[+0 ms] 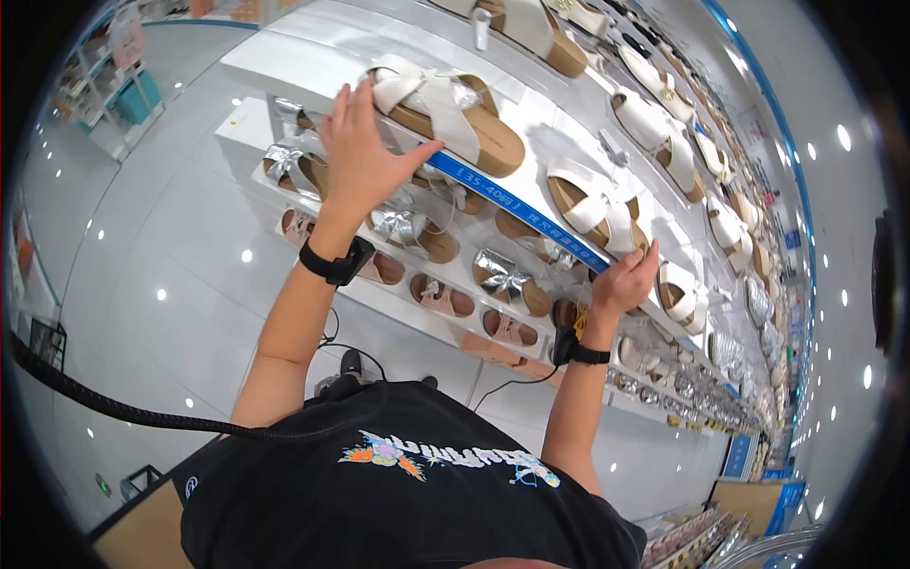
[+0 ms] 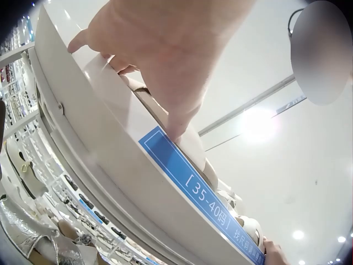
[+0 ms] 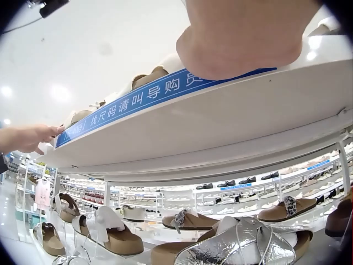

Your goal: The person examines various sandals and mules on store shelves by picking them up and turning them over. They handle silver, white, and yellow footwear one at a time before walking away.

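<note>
My left hand (image 1: 365, 156) spreads its fingers at one end of a white cross-strap sandal (image 1: 455, 133) with a tan footbed. Its thumb touches the shelf's front edge, just above a blue label strip (image 1: 512, 207). In the left wrist view, the little finger of this hand (image 2: 160, 55) reaches onto the white shelf top (image 2: 107, 83). Further along, my right hand (image 1: 623, 283) rests at the front edge beside a second white sandal (image 1: 597, 209) with a knotted strap. The right wrist view shows the heel of this hand (image 3: 237, 44) over the label strip; its fingertips are hidden there.
Lower tiers carry silver sandals (image 1: 512, 280) and pink sandals (image 1: 441, 296). More white sandals (image 1: 654, 128) stand in rows behind and to the right. A dark cable (image 1: 142, 412) crosses at left. Glossy tiled floor (image 1: 171, 275) lies beside the rack.
</note>
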A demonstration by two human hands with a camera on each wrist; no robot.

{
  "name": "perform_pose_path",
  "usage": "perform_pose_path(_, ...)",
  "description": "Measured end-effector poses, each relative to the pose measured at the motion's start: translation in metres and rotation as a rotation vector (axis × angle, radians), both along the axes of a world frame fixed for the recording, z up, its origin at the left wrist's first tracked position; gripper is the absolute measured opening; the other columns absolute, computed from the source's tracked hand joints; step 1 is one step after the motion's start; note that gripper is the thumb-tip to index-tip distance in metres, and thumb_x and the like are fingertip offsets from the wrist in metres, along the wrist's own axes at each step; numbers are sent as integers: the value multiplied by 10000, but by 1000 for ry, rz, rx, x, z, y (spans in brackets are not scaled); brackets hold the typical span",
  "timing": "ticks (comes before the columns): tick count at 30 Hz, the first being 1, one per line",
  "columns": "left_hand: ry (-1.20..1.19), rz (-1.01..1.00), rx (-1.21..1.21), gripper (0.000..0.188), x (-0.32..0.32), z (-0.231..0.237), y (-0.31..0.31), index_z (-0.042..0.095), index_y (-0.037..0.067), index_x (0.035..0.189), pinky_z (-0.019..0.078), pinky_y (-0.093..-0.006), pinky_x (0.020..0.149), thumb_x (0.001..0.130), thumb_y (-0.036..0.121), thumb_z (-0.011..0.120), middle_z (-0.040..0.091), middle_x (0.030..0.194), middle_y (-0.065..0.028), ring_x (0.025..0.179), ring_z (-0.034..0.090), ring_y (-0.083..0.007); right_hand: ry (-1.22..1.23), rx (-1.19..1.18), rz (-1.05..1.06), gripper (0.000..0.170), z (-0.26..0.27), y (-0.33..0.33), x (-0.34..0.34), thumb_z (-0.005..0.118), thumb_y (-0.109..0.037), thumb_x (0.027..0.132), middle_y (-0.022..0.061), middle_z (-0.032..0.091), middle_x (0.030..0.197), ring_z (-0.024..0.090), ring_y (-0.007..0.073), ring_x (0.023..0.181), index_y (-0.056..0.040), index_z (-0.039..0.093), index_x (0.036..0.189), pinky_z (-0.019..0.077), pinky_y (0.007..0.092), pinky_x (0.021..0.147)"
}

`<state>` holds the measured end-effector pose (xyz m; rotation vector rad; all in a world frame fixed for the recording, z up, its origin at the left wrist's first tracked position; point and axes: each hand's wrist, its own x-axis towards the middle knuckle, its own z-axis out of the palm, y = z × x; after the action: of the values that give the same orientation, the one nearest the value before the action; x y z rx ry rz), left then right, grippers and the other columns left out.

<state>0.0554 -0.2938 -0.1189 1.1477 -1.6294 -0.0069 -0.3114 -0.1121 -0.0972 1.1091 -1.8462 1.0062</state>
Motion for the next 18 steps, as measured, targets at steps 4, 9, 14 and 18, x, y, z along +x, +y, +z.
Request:
perform_pose_path(4,36,10,-25,1119,-6,-5,7,402,-57,1520,309,-553,1195,726,557,896,460,1518,-314,1470,373,-462,49,-1,22,478,-7,-3,-10,494,-248,983,268,674,1269,648,476,1079,43,614,1342,497,527,928)
perform_pose_path(9,7,-16,-54,1024,-12,-19,7,351,-18,1578,269,-537,1234,826,451,864,386,1586,-315,1507,312,-476,54,24,-1,584,-21,4,-26,600,-245,902,239,671,1273,634,444,919,20,542,1418,502,515,835)
perform_pose_path(14,-56,17,-65,989,-12,-29,6,320,-42,1585,235,-529,1254,885,448,817,349,1610,-312,1519,292,-468,83,-62,107,593,-8,11,-17,589,-235,942,283,617,1322,615,441,1010,69,500,1444,472,501,910)
perform_pose_path(18,58,39,9,899,-7,-47,0,312,-89,1563,266,-467,1245,985,488,688,368,1592,-316,1489,349,-443,-100,-114,424,630,-6,49,-23,626,-232,946,335,506,1459,543,493,1276,71,451,1470,422,514,1088)
